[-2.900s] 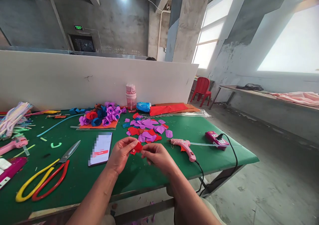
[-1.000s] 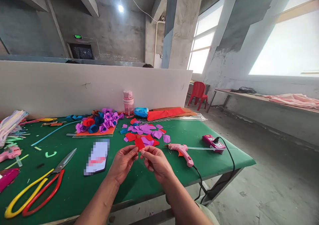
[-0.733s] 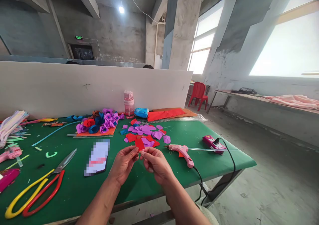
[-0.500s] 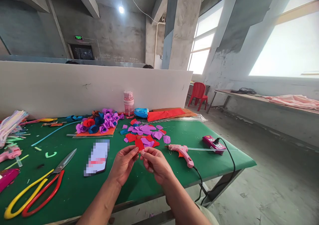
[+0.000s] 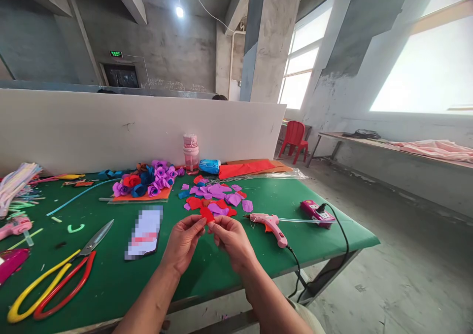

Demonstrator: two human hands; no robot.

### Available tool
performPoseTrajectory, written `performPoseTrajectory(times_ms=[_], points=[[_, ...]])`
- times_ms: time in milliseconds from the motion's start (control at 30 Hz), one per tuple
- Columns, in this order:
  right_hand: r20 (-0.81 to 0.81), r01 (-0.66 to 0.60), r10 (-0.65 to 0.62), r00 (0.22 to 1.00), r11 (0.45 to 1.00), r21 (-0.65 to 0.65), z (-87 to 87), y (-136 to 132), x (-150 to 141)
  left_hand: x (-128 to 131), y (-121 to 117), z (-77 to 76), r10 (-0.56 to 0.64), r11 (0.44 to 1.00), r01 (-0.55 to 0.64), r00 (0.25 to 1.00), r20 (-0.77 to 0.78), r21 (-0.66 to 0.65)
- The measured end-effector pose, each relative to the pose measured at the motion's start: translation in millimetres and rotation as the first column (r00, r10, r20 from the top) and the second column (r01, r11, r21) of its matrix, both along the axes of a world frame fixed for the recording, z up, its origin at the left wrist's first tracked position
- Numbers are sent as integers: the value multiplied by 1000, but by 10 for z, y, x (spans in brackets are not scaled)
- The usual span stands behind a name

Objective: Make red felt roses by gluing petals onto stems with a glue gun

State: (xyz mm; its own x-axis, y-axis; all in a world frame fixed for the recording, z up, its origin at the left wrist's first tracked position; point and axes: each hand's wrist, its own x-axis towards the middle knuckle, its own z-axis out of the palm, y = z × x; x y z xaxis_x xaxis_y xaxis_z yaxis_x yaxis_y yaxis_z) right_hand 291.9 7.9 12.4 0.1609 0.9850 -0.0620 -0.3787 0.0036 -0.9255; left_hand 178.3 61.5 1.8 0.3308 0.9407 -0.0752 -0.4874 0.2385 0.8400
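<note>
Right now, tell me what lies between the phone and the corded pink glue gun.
In the head view, the left hand, the right hand and the red petal-shaped piece they pinch come between the phone and the pink glue gun.

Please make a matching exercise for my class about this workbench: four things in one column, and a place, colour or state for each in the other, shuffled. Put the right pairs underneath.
Things
1. scissors
2. red piece
3. pink bottle
4. glue gun with the black cord

Places, colours and states
A. stands upright in front of the white board
B. lies to the right of both hands
C. has one yellow handle and one red
D. pinched between the fingers of the left hand and the right hand

Right pairs: 1-C, 2-D, 3-A, 4-B
</note>
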Motion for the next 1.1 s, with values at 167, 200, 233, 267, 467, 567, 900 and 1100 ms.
performPoseTrajectory(times_ms=[167,200,233,267,467,567,900,1100], points=[[-19,-38,37,999,999,-38,17,-11,30,-51,32,15,-15,1000,15,1000,-20,13],[-23,-49,48,999,998,-44,16,-10,35,-57,34,18,-16,1000,16,1000,-23,14],[-29,-58,57,998,997,-47,12,-9,39,-60,32,23,-16,1000,17,999,-28,16],[-36,-66,64,997,997,-48,7,-6,42,-60,29,28,-17,1000,17,999,-33,18],[-77,-68,65,995,997,-37,-34,10,44,-36,1,50,-2,1000,4,999,-35,31],[-86,-70,67,994,997,-25,-42,15,48,-35,13,28,-7,999,8,1000,-30,32],[-148,-94,90,985,995,-22,-64,21,71,-40,8,17,-98,994,100,993,-63,46],[-45,-37,35,998,999,-38,-25,12,36,-24,-15,41,-33,992,51,988,-150,113]])
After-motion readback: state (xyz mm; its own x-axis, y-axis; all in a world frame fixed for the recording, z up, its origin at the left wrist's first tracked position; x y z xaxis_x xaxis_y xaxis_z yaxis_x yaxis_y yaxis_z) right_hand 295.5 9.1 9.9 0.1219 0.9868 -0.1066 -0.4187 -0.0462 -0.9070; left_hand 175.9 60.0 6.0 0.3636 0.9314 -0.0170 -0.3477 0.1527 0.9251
